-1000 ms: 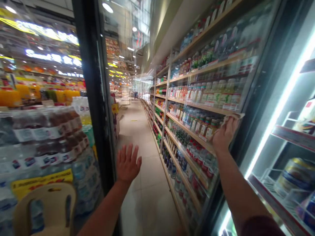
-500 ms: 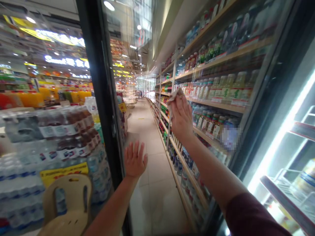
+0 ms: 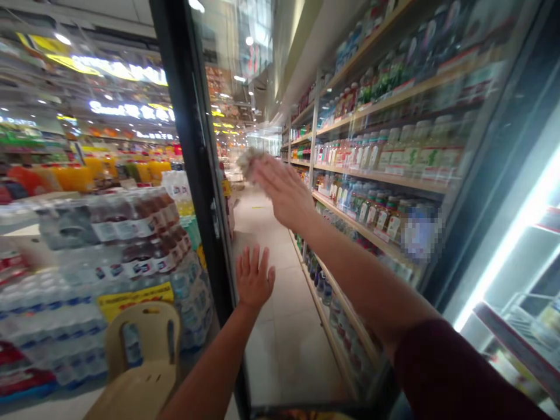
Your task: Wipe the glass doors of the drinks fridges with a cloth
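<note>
A glass door [image 3: 273,356] with a dark frame [image 3: 186,105] stands in front of me. My right hand [image 3: 286,189] is up against the glass, its fingers pressed over a pale crumpled cloth [image 3: 251,163], both smeared by motion. Lower and to the left, my left hand [image 3: 254,277] lies flat on the glass close to the door frame, fingers spread and holding nothing. Bottles on shelves [image 3: 389,151] show in the glass to the right of my hands.
At the left, stacked packs of bottled drinks [image 3: 131,227] rise behind a beige plastic chair [image 3: 144,332] and a yellow sign [image 3: 135,297]. A lit cooler interior with a wire rack [image 3: 520,315] lies at the right, beside the door.
My right hand has swept left across the glass with the cloth. My left hand keeps its flat place near the frame, while the whole view has shifted slightly.
</note>
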`<action>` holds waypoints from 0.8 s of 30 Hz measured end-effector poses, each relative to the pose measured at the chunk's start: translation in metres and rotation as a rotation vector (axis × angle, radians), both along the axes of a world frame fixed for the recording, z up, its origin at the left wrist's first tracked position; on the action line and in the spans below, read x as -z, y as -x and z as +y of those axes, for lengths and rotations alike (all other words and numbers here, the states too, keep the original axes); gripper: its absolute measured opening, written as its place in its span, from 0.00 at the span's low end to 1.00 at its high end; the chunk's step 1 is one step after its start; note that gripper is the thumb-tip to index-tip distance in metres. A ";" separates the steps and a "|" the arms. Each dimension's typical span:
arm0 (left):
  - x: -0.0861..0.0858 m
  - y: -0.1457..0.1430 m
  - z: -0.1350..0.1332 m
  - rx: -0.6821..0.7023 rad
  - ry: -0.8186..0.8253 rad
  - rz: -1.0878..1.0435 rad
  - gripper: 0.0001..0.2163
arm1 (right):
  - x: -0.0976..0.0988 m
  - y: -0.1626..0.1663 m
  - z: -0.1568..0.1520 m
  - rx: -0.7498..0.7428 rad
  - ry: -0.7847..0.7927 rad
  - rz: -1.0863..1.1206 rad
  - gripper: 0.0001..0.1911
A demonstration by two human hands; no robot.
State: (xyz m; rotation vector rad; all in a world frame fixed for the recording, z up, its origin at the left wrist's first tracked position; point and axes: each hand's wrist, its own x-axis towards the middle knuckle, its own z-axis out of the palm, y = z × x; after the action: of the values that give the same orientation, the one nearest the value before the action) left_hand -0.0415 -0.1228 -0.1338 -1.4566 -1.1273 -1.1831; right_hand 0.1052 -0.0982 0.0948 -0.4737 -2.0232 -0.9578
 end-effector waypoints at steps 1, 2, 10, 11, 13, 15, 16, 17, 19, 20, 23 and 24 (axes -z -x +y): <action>-0.001 0.000 -0.001 0.001 0.001 0.000 0.31 | -0.014 0.001 0.000 0.024 0.010 0.089 0.30; -0.001 -0.001 -0.001 0.002 -0.002 0.002 0.31 | -0.021 0.004 -0.002 0.038 0.017 0.148 0.29; 0.002 0.008 -0.013 0.129 0.007 0.040 0.35 | 0.049 0.034 -0.022 -0.103 0.001 -0.353 0.25; 0.003 0.011 -0.015 0.161 0.024 0.038 0.35 | 0.044 0.027 -0.021 -0.090 0.002 -0.326 0.26; 0.004 0.017 -0.020 0.236 0.061 0.024 0.33 | 0.024 0.009 -0.017 -0.027 -0.007 -0.171 0.28; 0.005 0.022 -0.024 0.283 0.090 0.024 0.32 | 0.005 -0.009 -0.011 0.046 -0.017 0.002 0.30; 0.006 0.023 -0.026 0.293 0.100 0.030 0.31 | 0.002 -0.015 -0.009 0.074 -0.014 0.067 0.30; 0.006 0.025 -0.027 0.299 0.110 0.039 0.31 | 0.005 -0.019 -0.007 0.090 -0.009 0.110 0.31; 0.006 0.027 -0.028 0.313 0.125 0.056 0.31 | 0.036 -0.021 -0.007 0.085 0.014 0.121 0.31; 0.006 0.028 -0.028 0.324 0.130 0.057 0.30 | 0.062 -0.020 -0.009 0.069 0.043 0.105 0.32; 0.005 0.031 -0.031 0.375 0.145 0.041 0.30 | 0.169 -0.020 -0.025 0.001 0.247 -0.008 0.31; 0.004 0.032 -0.032 0.389 0.151 0.032 0.30 | 0.205 -0.023 -0.032 -0.013 0.347 -0.061 0.31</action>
State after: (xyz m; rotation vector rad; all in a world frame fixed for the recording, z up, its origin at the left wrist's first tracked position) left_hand -0.0733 -0.1544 -0.1378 -1.8642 -0.9532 -1.3531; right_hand 0.1278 -0.1302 -0.1103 -0.6215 -2.2552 -0.6193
